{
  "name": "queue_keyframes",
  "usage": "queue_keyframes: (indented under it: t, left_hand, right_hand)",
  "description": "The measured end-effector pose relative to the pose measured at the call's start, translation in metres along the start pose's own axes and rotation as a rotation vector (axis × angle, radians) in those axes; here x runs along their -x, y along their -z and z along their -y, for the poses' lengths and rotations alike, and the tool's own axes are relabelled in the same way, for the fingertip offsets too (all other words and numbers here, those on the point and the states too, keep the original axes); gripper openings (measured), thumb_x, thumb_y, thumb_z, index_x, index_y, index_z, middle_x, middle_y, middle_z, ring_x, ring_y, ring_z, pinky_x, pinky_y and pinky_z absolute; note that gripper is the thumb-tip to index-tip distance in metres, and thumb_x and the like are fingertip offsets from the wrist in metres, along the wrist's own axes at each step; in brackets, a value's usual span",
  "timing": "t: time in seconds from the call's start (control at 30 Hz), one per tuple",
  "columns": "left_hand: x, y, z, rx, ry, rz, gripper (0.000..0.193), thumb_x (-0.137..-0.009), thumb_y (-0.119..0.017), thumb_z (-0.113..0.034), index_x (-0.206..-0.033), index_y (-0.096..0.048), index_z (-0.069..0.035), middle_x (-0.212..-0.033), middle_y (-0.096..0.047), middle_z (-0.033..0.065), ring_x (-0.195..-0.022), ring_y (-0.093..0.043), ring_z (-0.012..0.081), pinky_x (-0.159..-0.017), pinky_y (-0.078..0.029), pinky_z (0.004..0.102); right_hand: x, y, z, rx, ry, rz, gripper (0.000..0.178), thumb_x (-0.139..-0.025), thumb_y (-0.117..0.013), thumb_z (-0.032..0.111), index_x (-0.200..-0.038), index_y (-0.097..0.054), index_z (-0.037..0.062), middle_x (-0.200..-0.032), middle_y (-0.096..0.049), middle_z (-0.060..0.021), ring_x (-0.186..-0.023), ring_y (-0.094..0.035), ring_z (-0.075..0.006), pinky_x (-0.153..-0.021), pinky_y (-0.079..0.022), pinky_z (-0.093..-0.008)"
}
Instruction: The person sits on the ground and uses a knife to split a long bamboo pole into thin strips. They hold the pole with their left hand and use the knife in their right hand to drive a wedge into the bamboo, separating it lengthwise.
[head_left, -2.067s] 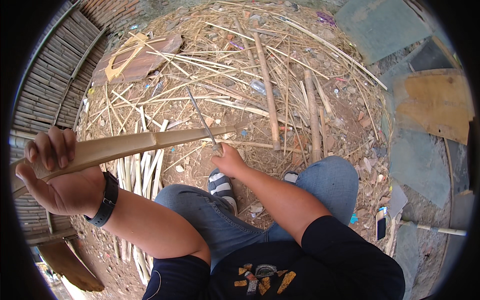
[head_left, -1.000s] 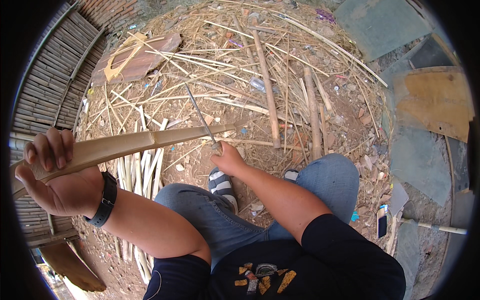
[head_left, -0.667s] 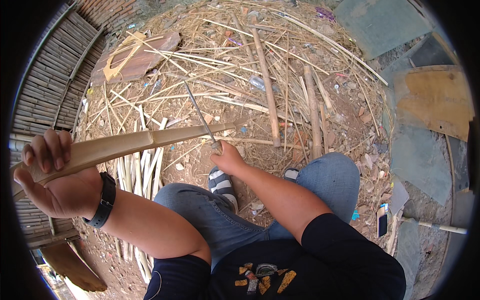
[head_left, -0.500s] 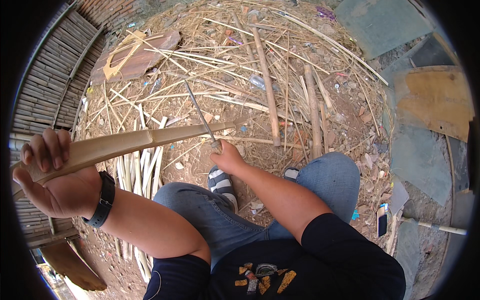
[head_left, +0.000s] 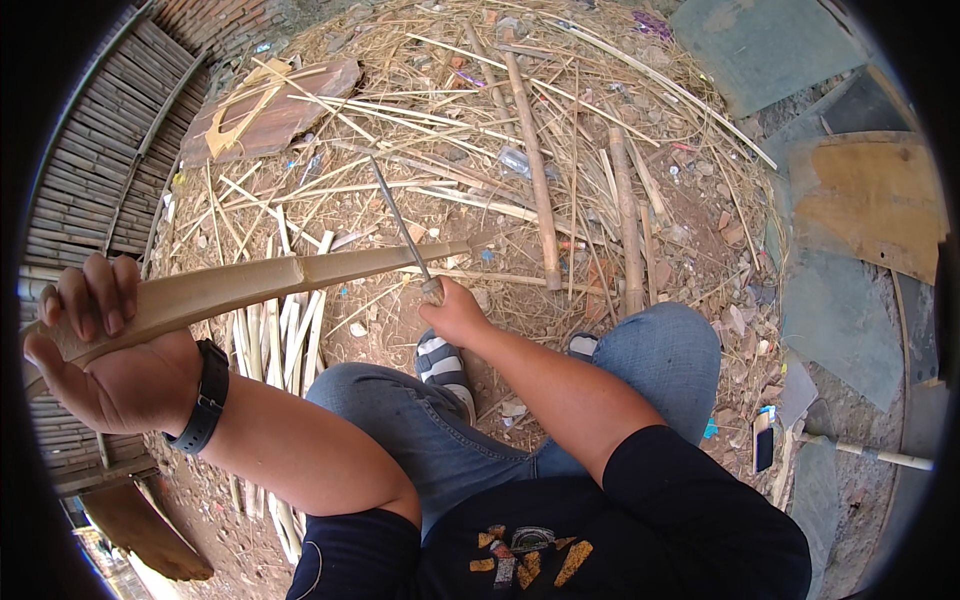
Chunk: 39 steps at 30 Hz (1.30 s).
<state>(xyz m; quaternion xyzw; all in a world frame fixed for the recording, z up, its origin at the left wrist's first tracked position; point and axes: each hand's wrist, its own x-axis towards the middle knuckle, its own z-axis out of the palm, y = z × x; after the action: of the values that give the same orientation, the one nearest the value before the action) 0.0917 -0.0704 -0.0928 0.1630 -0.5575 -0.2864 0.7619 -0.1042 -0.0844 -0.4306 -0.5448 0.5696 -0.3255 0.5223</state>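
Note:
A long split bamboo strip [head_left: 225, 290] runs from the left toward the middle, its pale inner side showing and a node ridge partway along. My left hand [head_left: 110, 350] is wrapped round its near left end, palm turned up. In my right fist [head_left: 450, 305] is the handle of a knife [head_left: 402, 225], closed tight round it. The long narrow blade points up and away to the left, crossing the strip near its far right end. Whether the edge bites into the bamboo cannot be made out.
Cut pale bamboo strips [head_left: 285, 330] lie in a pile beyond my left forearm. Round bamboo poles [head_left: 533, 180] and shavings litter the ground ahead. A slatted bamboo wall [head_left: 100, 150] stands at left, grey slabs [head_left: 840, 320] at right. A phone [head_left: 764, 445] rests near my right knee.
Almost nothing differs. The knife's blade tip has shifted very slightly, while both hands keep their holds and the bamboo strip stays in place.

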Motion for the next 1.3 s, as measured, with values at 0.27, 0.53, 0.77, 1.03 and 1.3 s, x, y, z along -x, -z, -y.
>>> queue_keyframes:
  t: [0.27, 0.53, 0.77, 1.03, 1.3]
  left_hand:
    - [0.002, -0.008, 0.016, -0.017, 0.021, -0.076, 0.027, -0.092, -0.059, -0.037, -0.086, -0.05, -0.012, -0.066, -0.04, -0.0031, -0.057, -0.036, 0.0078, -0.056, -0.03, 0.0236]
    - [0.005, -0.016, 0.031, 0.06, 0.095, -0.043, 0.036, -0.091, -0.058, -0.047, -0.081, -0.047, -0.014, -0.064, -0.037, -0.0039, -0.053, -0.033, 0.0073, -0.054, -0.028, 0.0232]
    - [0.008, -0.037, 0.032, -0.026, 0.021, -0.173, 0.033, -0.094, -0.058, -0.039, -0.078, -0.047, -0.012, -0.063, -0.035, -0.0028, -0.055, -0.031, 0.0082, -0.054, -0.028, 0.0232]
    - [0.014, -0.041, 0.023, 0.037, 0.055, -0.12, 0.034, -0.098, -0.053, -0.04, -0.079, -0.046, -0.012, -0.064, -0.035, -0.0034, -0.054, -0.03, 0.0077, -0.053, -0.027, 0.0235]
    - [0.018, -0.077, 0.026, 0.024, 0.008, -0.077, 0.039, -0.096, -0.051, -0.049, -0.083, -0.044, -0.012, -0.065, -0.035, -0.0039, -0.054, -0.032, 0.0058, -0.051, -0.028, 0.0206]
  right_hand:
    - [-0.004, -0.004, -0.005, -0.032, -0.041, 0.005, 0.047, -0.074, -0.065, 0.027, -0.111, -0.058, -0.0009, -0.099, -0.066, -0.0225, -0.095, -0.064, -0.0379, -0.083, -0.049, -0.0426]
    - [-0.005, -0.003, -0.017, -0.024, -0.058, -0.04, 0.045, -0.074, -0.064, 0.025, -0.111, -0.058, -0.0008, -0.098, -0.066, -0.0232, -0.094, -0.064, -0.0382, -0.083, -0.05, -0.0423]
    - [0.005, 0.015, 0.023, 0.127, -0.023, -0.022, 0.045, -0.075, -0.064, 0.023, -0.111, -0.056, -0.0037, -0.094, -0.065, -0.0258, -0.09, -0.064, -0.0393, -0.08, -0.05, -0.0437]
    - [0.066, 0.046, 0.115, 0.246, 0.041, 0.161, 0.045, -0.078, -0.064, 0.022, -0.111, -0.053, -0.0056, -0.091, -0.064, -0.0264, -0.089, -0.064, -0.0405, -0.079, -0.049, -0.0458]
    - [0.075, 0.076, 0.066, 0.281, 0.026, 0.087, 0.047, -0.078, -0.063, 0.024, -0.115, -0.054, -0.0041, -0.098, -0.065, -0.0263, -0.093, -0.063, -0.0414, -0.082, -0.049, -0.0456]
